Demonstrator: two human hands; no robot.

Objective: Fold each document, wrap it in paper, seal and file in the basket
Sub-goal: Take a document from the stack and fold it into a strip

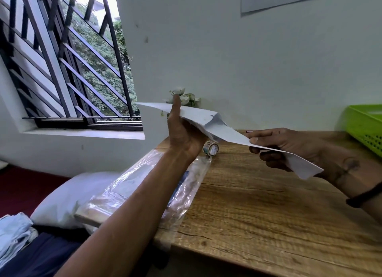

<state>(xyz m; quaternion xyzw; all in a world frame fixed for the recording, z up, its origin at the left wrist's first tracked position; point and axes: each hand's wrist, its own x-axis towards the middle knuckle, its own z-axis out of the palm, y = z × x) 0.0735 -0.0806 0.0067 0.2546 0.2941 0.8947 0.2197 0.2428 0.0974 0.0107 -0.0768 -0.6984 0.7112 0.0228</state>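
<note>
**Sheet held in the air between two hands**

A white sheet of paper [198, 119] is held above the wooden table [268, 204], clear of its surface. It is gripped near its far end by the left hand [182, 130], thumb on top and fingers curled beneath, and its near edge is pinched by the right hand [289, 146]. The sheet sags and buckles between the grips, so it is judged light, limp and easily creased; opposite edges are best held, with gentle tension. A tape roll [210, 149] lies below it, and the green basket [363, 125] stands well apart at the right.
</note>
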